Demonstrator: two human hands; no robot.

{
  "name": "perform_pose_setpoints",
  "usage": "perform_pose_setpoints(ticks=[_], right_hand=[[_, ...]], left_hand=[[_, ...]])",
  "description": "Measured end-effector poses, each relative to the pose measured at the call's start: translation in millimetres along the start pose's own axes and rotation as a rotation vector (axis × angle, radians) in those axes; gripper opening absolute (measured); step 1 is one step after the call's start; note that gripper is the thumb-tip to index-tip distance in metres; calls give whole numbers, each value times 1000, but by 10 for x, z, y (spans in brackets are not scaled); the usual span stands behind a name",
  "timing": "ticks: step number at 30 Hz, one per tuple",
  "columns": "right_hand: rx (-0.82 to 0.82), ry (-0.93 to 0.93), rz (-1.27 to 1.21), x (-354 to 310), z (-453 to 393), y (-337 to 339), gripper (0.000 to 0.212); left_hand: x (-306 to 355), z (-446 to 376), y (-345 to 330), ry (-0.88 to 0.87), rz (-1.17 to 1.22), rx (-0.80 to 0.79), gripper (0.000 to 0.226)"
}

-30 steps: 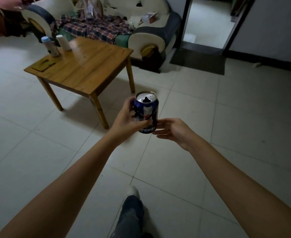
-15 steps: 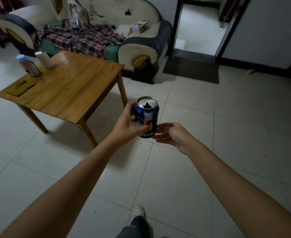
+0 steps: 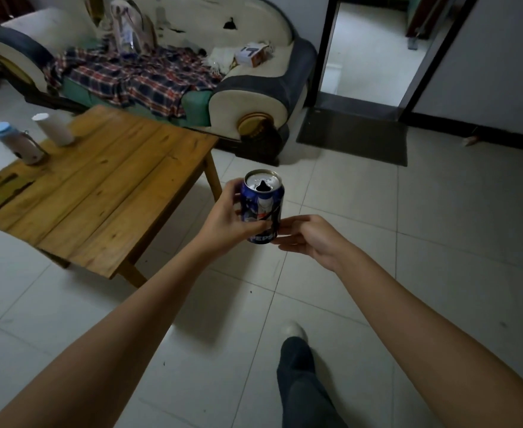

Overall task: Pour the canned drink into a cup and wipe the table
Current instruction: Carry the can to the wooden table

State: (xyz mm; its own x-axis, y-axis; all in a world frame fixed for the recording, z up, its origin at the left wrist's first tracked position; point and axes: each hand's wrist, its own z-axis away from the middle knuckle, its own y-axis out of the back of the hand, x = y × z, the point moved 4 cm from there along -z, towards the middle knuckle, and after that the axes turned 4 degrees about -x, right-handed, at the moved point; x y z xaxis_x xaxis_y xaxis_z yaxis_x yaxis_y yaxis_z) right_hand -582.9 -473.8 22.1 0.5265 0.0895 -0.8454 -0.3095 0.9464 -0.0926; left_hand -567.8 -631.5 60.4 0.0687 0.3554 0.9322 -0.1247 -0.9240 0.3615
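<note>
An opened blue Pepsi can (image 3: 265, 208) is held upright over the tiled floor, in the middle of the view. My left hand (image 3: 226, 223) grips it from the left side. My right hand (image 3: 312, 239) reaches in from the right, its relaxed fingertips at the can's lower edge. To the left stands a wooden table (image 3: 106, 186). On the table's far left part stand a white cup (image 3: 55, 129) and a white bottle with a light blue cap (image 3: 19, 143). A flat brownish cloth (image 3: 5, 191) lies near the table's left edge.
A sofa (image 3: 254, 97) with a plaid blanket stands behind the table. A dark doormat (image 3: 353, 135) lies before an open doorway at the back right. My leg and shoe (image 3: 295, 366) step on the pale floor tiles below the can.
The view has drawn closer to the table, which now looks larger and sits further left. Both hands keep the same hold at the can.
</note>
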Motion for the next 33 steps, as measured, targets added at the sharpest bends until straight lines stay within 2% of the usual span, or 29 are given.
perform_pose_setpoints(ticks=[8,14,23,33], right_hand=[[-111,-12,95,-831,-1130,576,27],[-229,-17,164,-1293,-1813,664,28],[-402,-20,279,-1739,-2781,177,23],[-562,-6,461,-2338,-3899,-890,26]], left_hand=[[-18,-1280,22,52,-14,151,71],[-126,-1842,231,95,19,258,75],[-428,-2339,898,158,19,407,72],[-1013,-2785,2107,210,50,629,70]])
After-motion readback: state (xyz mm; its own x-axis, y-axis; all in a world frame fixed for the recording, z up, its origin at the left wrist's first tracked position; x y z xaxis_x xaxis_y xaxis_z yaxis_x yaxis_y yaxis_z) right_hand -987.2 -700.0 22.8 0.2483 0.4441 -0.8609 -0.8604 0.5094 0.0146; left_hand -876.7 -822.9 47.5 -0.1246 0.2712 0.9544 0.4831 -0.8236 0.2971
